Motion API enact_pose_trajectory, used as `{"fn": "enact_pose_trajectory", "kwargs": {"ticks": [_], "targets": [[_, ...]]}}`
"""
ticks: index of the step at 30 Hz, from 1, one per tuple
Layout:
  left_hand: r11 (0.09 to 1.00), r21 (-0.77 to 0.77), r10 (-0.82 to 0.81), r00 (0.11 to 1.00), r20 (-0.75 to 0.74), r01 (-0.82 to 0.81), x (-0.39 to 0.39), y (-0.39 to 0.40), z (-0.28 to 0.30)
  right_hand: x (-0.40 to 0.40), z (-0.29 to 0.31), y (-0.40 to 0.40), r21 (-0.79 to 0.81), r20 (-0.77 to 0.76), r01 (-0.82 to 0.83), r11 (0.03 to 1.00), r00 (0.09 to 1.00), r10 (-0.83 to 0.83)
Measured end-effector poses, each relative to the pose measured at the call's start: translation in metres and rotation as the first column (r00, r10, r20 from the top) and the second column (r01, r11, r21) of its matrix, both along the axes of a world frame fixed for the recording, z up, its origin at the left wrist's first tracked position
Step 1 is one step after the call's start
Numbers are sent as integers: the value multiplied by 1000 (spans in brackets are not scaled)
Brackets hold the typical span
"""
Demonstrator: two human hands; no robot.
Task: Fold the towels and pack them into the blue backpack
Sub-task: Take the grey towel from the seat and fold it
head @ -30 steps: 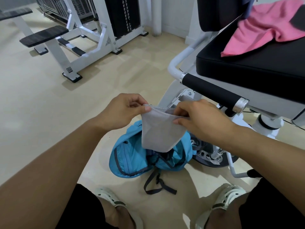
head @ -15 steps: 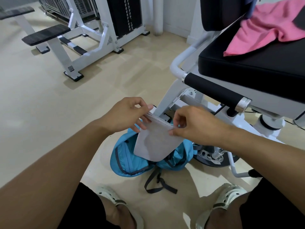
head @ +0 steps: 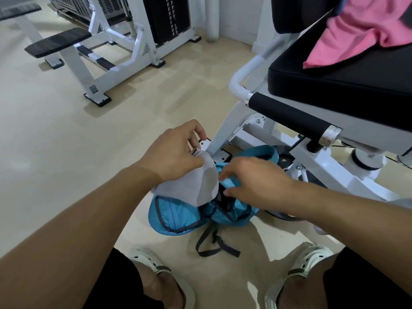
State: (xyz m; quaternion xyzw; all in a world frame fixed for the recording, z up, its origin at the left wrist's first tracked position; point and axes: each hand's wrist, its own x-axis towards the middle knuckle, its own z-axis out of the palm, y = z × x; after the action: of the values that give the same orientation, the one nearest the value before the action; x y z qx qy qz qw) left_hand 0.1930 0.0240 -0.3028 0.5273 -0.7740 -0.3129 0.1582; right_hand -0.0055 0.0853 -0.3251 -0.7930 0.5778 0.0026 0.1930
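A folded grey towel (head: 194,186) hangs over the blue backpack (head: 178,217), which lies on the floor between my feet and the gym machine. My left hand (head: 176,152) grips the towel's top edge, fingers curled round it. My right hand (head: 254,184) is off the towel and reaches into the backpack's open mouth, fingers on the blue fabric rim; whether they pinch it is hard to tell. A pink towel (head: 361,32) lies unfolded on the black seat pad at the top right.
The white-framed gym machine with its black seat (head: 338,85) and padded roller (head: 289,114) stands close on the right. Another weight machine with a bench (head: 58,41) is at the far left. The backpack's dark straps (head: 211,244) trail on the floor by my white sandals (head: 296,264).
My right hand let go of the grey towel and moved down to the backpack's opening. My left hand lowered the towel onto the backpack.
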Motion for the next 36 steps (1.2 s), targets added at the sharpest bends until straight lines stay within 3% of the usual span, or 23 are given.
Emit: {"fn": "enact_pose_trajectory", "kwargs": {"ticks": [3,11,17,21,27,36], "targets": [[1000,-15,-18,1000,-14,18,-2,4,7,-9,-6,-12,7,150,149,989,977,-149],[996,21,-86,983,-161,91,-11,12,14,-2,-16,-23,102,360,76,992,927,-108],[999,-30,-26,981,-192,20,-7,11,15,-3,-28,-29,138,378,100,985,914,-146],[990,-70,108,974,-201,-124,-6,8,13,-6,-38,-32,131,320,96,987,938,-134],[959,-27,262,913,-312,-284,-5,3,13,-5,-55,-27,256,281,12,967,956,-86],[977,27,204,898,-389,-210,0,3,17,1,-56,-25,235,354,25,972,929,-109]]}}
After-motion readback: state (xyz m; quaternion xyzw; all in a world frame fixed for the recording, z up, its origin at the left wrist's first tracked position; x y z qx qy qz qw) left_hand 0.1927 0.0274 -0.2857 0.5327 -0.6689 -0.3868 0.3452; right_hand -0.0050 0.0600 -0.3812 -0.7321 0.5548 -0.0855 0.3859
